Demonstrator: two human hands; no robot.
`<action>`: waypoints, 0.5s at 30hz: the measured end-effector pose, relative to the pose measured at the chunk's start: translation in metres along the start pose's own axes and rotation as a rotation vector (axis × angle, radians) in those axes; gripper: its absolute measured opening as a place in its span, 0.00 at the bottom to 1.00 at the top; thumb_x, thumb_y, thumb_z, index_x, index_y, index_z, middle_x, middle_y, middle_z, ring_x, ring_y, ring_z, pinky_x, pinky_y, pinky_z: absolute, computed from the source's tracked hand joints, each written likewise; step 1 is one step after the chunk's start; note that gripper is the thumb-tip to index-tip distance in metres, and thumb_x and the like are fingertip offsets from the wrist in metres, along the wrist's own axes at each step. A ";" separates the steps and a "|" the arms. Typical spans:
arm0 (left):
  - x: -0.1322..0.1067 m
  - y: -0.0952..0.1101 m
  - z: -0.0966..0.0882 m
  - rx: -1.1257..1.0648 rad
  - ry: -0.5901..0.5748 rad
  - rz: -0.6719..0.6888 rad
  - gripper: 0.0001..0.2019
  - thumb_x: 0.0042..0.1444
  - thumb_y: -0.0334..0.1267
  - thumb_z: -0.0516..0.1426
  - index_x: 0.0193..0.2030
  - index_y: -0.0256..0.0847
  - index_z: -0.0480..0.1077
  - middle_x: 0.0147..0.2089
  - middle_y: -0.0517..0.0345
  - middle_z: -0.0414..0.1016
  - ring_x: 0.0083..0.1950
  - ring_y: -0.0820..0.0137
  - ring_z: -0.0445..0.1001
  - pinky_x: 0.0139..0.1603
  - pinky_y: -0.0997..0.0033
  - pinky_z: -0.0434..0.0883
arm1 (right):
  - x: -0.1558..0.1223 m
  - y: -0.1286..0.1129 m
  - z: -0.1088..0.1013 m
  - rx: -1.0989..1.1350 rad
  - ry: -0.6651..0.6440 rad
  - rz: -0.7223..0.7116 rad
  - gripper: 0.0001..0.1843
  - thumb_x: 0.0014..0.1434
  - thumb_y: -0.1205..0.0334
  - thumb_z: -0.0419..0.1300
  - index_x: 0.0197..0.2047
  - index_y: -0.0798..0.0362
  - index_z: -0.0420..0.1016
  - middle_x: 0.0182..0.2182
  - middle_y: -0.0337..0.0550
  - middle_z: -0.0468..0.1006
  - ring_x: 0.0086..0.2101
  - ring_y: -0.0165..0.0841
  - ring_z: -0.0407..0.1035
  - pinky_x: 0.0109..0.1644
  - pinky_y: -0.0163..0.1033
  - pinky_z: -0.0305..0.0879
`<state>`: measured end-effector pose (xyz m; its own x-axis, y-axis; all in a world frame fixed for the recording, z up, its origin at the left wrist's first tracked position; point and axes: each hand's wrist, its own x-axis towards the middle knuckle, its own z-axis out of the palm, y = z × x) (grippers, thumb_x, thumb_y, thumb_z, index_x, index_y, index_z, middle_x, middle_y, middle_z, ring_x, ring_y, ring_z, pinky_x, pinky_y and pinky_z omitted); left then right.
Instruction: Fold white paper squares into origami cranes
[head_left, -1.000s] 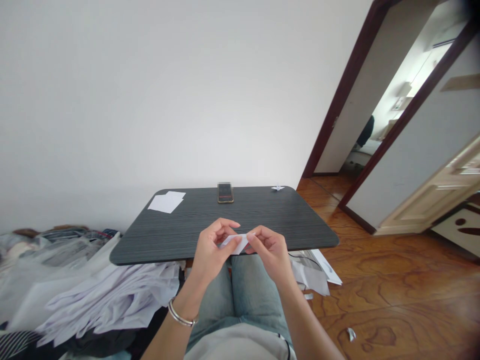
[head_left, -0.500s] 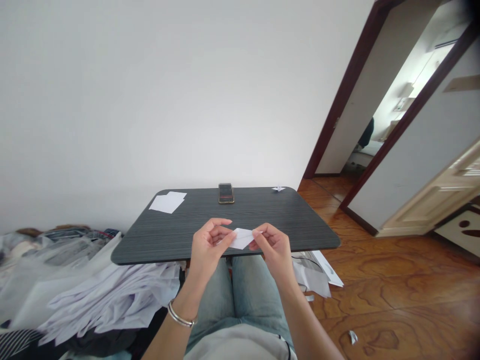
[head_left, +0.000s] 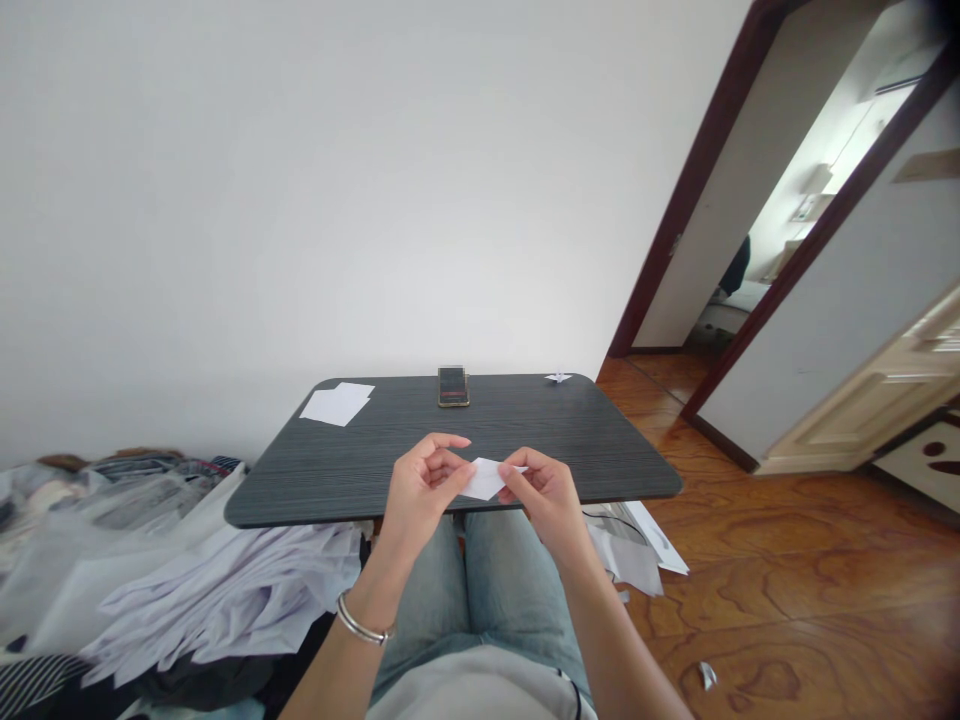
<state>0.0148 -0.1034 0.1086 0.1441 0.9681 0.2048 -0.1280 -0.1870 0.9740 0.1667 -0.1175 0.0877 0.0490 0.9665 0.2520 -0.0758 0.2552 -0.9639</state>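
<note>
A small piece of folded white paper [head_left: 484, 481] is held between both hands, just over the near edge of the dark table [head_left: 405, 440]. My left hand [head_left: 426, 485] pinches its left side between thumb and fingers, the index finger raised clear of it. On the other side, my right hand [head_left: 541, 488] pinches the right corner with thumb and index finger. The fingertips cover both ends of the paper, so its full outline is hidden.
Flat white paper sheets [head_left: 336, 404] lie at the table's far left. A phone [head_left: 453, 386] rests at the back middle, and a small folded paper figure [head_left: 558, 378] sits at the back right. Clothes and bags [head_left: 225, 600] are heaped left of the table.
Both hands have come slightly closer together on the paper, the right fingers shifting a little left. Nothing else on the table has moved.
</note>
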 end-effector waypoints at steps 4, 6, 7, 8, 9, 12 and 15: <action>0.001 -0.002 0.001 -0.045 -0.028 -0.017 0.16 0.45 0.40 0.62 0.39 0.36 0.69 0.23 0.62 0.71 0.25 0.74 0.71 0.28 0.75 0.68 | 0.000 0.000 0.001 -0.006 0.005 -0.018 0.14 0.51 0.52 0.62 0.24 0.55 0.71 0.17 0.37 0.71 0.19 0.28 0.66 0.24 0.32 0.65; 0.000 0.000 0.003 -0.035 -0.034 -0.034 0.16 0.45 0.41 0.62 0.39 0.36 0.69 0.24 0.62 0.71 0.26 0.74 0.71 0.28 0.75 0.67 | -0.001 0.000 0.003 -0.020 0.007 -0.033 0.14 0.51 0.53 0.61 0.24 0.55 0.71 0.17 0.37 0.72 0.20 0.28 0.66 0.24 0.32 0.64; -0.001 0.000 0.004 -0.012 -0.032 -0.037 0.16 0.45 0.40 0.62 0.39 0.35 0.69 0.24 0.62 0.71 0.25 0.74 0.70 0.27 0.76 0.66 | -0.001 0.000 0.004 -0.031 0.005 -0.040 0.13 0.52 0.53 0.61 0.24 0.55 0.71 0.17 0.37 0.72 0.20 0.28 0.66 0.25 0.32 0.64; -0.001 0.001 0.005 0.015 -0.029 -0.034 0.16 0.44 0.40 0.63 0.39 0.35 0.69 0.24 0.63 0.71 0.25 0.75 0.69 0.27 0.77 0.65 | -0.002 0.000 0.005 -0.045 0.003 -0.046 0.13 0.52 0.54 0.61 0.24 0.55 0.71 0.18 0.38 0.72 0.20 0.28 0.66 0.25 0.32 0.64; -0.002 0.002 0.006 0.040 -0.024 -0.028 0.16 0.44 0.39 0.63 0.39 0.36 0.69 0.24 0.63 0.70 0.24 0.76 0.69 0.26 0.77 0.64 | -0.002 0.001 0.006 -0.059 0.001 -0.050 0.13 0.53 0.54 0.60 0.25 0.55 0.71 0.18 0.38 0.72 0.21 0.29 0.67 0.25 0.32 0.64; -0.003 0.002 0.008 0.063 -0.017 -0.014 0.15 0.44 0.38 0.63 0.39 0.36 0.68 0.23 0.65 0.68 0.23 0.77 0.67 0.25 0.78 0.61 | -0.003 0.001 0.008 -0.089 -0.006 -0.061 0.12 0.54 0.55 0.59 0.25 0.54 0.71 0.18 0.37 0.71 0.20 0.29 0.65 0.25 0.33 0.63; -0.003 0.001 0.008 0.035 -0.010 -0.001 0.15 0.44 0.38 0.63 0.39 0.36 0.68 0.22 0.67 0.66 0.22 0.77 0.66 0.25 0.78 0.60 | -0.003 0.002 0.008 -0.104 -0.019 -0.076 0.12 0.54 0.56 0.58 0.24 0.54 0.69 0.17 0.35 0.68 0.19 0.28 0.63 0.25 0.33 0.62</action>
<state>0.0220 -0.1081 0.1093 0.1542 0.9666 0.2049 -0.0933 -0.1922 0.9769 0.1580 -0.1198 0.0853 0.0315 0.9450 0.3257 0.0310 0.3248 -0.9453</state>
